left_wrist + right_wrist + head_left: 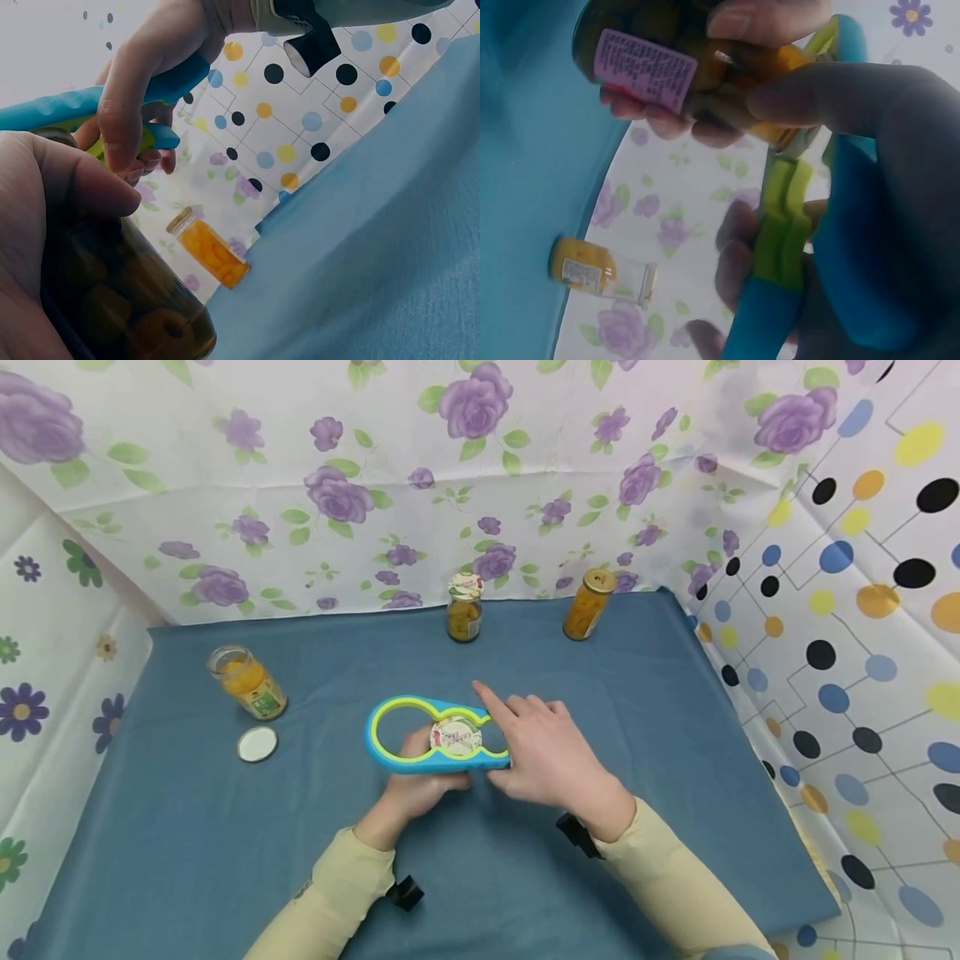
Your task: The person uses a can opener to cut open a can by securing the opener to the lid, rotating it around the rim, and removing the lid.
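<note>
My left hand (415,795) grips a glass jar (146,304) of dark, round pieces, with a printed label (646,69) on its side. Its white patterned lid (456,737) shows through the middle opening of a blue and lime-green jar opener (433,767), which sits around the lid. My right hand (551,752) holds the opener by its right end, its index finger stretched out forward over the far side. In the head view the jar's body is hidden below the opener.
At the left stands an unlidded jar of yellow-orange pieces (261,692), a loose white lid (257,744) beside it. Along the back are a jar with a patterned lid (464,617) and a jar of orange pieces (587,607). A blue cloth (165,827) covers the table; patterned sheets hang around it.
</note>
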Available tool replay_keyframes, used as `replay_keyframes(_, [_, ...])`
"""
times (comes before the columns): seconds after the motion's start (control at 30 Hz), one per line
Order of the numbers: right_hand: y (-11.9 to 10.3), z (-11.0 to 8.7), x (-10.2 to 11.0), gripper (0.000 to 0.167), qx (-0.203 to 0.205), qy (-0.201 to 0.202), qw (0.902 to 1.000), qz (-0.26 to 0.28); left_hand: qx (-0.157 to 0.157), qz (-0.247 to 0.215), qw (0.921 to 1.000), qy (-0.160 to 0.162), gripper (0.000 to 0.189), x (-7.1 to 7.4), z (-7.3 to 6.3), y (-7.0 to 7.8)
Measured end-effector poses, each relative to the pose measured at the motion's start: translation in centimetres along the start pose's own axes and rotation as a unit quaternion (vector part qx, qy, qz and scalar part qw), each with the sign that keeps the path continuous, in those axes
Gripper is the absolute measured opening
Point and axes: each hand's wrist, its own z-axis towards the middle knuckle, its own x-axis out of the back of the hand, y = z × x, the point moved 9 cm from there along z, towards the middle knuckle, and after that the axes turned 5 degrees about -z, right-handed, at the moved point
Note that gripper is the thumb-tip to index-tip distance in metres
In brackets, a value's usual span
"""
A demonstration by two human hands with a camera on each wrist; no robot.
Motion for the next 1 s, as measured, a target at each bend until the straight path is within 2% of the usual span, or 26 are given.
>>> replay_keyframes(0.2, [-0.49,-0.21,0.00,0.104,-0.006,-0.019,0.9998,-0.003,0.012,-0.025,0.9996,0.000,0.053,0.28,-0.35,-0.16])
replay_keyframes(0.43, [-1.00,-0.29,0.57,0.092,-0.008,-0.001,0.9999,-0.006,0.018,-0.053,0.9983,-0.014,0.055,0.33,-0.39,-0.14])
replay_keyframes(0.73, [-0.98,-0.35,0.76,0.083,-0.015,0.013,0.9998,0.004,0.022,-0.059,0.9975,-0.032,0.055,0.26,-0.23,-0.25])
replay_keyframes(1.0, [-0.95,-0.27,0.67,0.085,-0.012,0.020,0.9997,-0.001,0.011,-0.054,0.9979,-0.034,0.055,0.40,-0.26,-0.10])
